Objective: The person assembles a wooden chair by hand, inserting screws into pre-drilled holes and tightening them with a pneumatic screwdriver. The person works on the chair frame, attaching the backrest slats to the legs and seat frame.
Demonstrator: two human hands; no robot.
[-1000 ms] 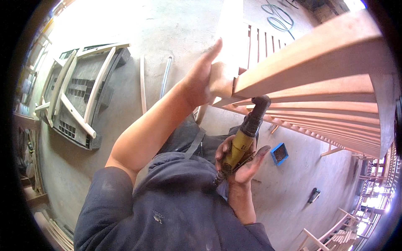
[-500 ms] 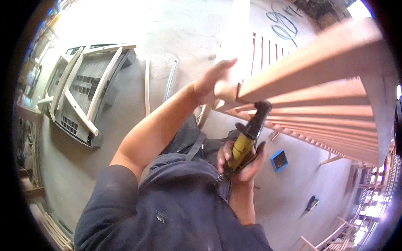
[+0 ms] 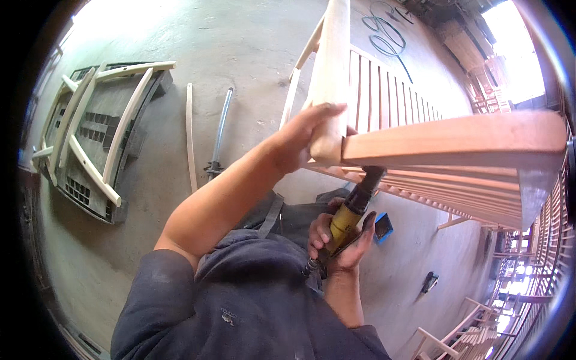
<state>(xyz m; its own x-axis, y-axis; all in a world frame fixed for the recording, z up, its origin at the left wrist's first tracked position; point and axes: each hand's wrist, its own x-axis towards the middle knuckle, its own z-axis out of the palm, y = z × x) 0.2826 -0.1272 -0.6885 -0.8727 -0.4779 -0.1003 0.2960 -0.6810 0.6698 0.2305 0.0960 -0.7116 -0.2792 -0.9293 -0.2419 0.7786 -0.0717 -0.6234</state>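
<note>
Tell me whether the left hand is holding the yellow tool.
No, the right hand holds the yellow tool, while the left hand is on the rounded wooden bar.

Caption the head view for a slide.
Left hand on a slatted wooden frame, right hand holding a yellow power tool.

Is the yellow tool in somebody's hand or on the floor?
In a hand: the right hand curls around the yellow tool, which points toward a wooden bar.
</note>
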